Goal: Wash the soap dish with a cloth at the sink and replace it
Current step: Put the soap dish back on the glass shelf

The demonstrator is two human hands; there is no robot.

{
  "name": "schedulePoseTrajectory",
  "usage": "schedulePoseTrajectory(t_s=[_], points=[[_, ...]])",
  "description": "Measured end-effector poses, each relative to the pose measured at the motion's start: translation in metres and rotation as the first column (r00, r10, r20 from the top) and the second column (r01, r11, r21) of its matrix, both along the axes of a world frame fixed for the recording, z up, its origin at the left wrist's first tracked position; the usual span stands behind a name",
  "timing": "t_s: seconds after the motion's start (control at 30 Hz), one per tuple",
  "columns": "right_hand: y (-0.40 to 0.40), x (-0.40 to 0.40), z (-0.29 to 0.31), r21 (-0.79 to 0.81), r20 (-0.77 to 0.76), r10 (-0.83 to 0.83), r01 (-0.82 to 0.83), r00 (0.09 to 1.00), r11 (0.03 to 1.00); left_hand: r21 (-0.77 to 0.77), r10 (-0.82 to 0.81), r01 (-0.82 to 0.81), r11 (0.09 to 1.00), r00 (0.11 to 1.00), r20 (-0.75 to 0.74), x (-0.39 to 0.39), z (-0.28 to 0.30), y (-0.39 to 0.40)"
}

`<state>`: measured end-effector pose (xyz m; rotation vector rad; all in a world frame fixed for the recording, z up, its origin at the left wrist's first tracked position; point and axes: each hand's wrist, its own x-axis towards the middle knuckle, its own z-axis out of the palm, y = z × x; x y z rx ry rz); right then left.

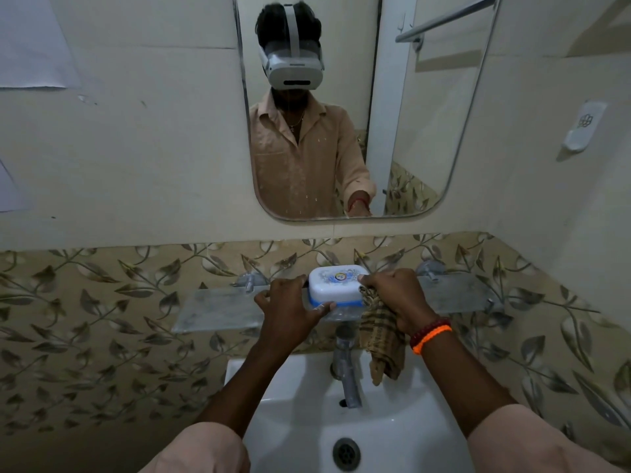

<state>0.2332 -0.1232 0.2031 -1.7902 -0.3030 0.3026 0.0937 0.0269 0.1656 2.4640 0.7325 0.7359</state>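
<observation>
The soap dish (336,284), a white lidded box with a blue band along its base and a small printed emblem on top, sits on the glass shelf (218,308) fixed to the leaf-patterned tiles above the sink (300,418). Both hands are on it, one at each end.

The left hand (290,310) grips the dish's left end: its fingers (269,297) curl over the shelf's edge beside the box, and the thumb runs along the front of the blue band (a ring shows on it).

The right hand (396,297) is closed around a brown checked cloth (380,339), knuckles up, with its fingers against the dish's right end. The cloth hangs down from the fist, its lower end dangling just beside the chrome tap (346,373) and above the white basin. Red beads and an orange bracelet (431,335) circle that wrist.

The drain (346,454) lies at the bottom of the basin. Above the shelf, a mirror (426,131) reflects the person, who wears a white headset and a pale shirt. A white wall hook (582,126) is mounted on the right-hand wall.
</observation>
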Motion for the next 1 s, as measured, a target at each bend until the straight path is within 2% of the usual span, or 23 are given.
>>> schedulePoseTrajectory(t_s=[0.17, 0.27, 0.33, 0.37, 0.43, 0.5, 0.53, 0.67, 0.83, 1.0], points=[[-0.006, -0.005, 0.0, 0.052, -0.01, -0.017, 0.017, 1.0, 0.998, 0.007, 0.044, -0.044, 0.999, 0.998, -0.033, -0.007, 0.002, -0.003], [-0.016, -0.014, 0.003, 0.123, 0.021, -0.046, 0.043, 0.999, 0.991, -0.073, 0.071, -0.06, 0.996, 0.984, 0.166, -0.025, 0.004, -0.021], [-0.023, -0.026, 0.007, 0.18, 0.088, -0.042, 0.026, 0.995, 0.983, -0.23, -0.004, 0.074, 0.97, 0.956, 0.292, -0.04, 0.01, -0.042], [-0.025, -0.034, 0.009, 0.208, 0.122, -0.029, 0.003, 0.992, 0.978, -0.335, -0.056, 0.165, 0.928, 0.949, 0.311, -0.047, 0.015, -0.053], [-0.029, -0.053, 0.01, 0.264, 0.168, 0.0, -0.045, 0.986, 0.964, -0.548, -0.182, 0.347, 0.761, 0.925, 0.333, -0.057, 0.023, -0.076], [-0.032, -0.071, 0.007, 0.307, 0.191, 0.022, -0.081, 0.981, 0.948, -0.663, -0.297, 0.464, 0.587, 0.886, 0.357, -0.065, 0.027, -0.095], [-0.035, -0.08, 0.005, 0.318, 0.198, 0.033, -0.096, 0.98, 0.943, -0.68, -0.32, 0.483, 0.551, 0.875, 0.362, -0.069, 0.028, -0.102], [-0.049, -0.102, -0.004, 0.336, 0.219, 0.06, -0.133, 0.974, 0.932, -0.668, -0.225, 0.393, 0.632, 0.918, 0.327, -0.083, 0.023, -0.12], [-0.087, -0.122, -0.006, 0.417, 0.079, 0.222, -0.235, 0.972, 0.878, -0.631, -0.157, 0.353, 0.691, 0.925, 0.346, -0.092, 0.029, -0.139], [-0.135, -0.144, -0.032, 0.353, 0.158, 0.372, -0.404, 0.915, 0.844, -0.579, -0.027, 0.263, 0.772, 0.923, 0.383, -0.107, 0.038, -0.154]])
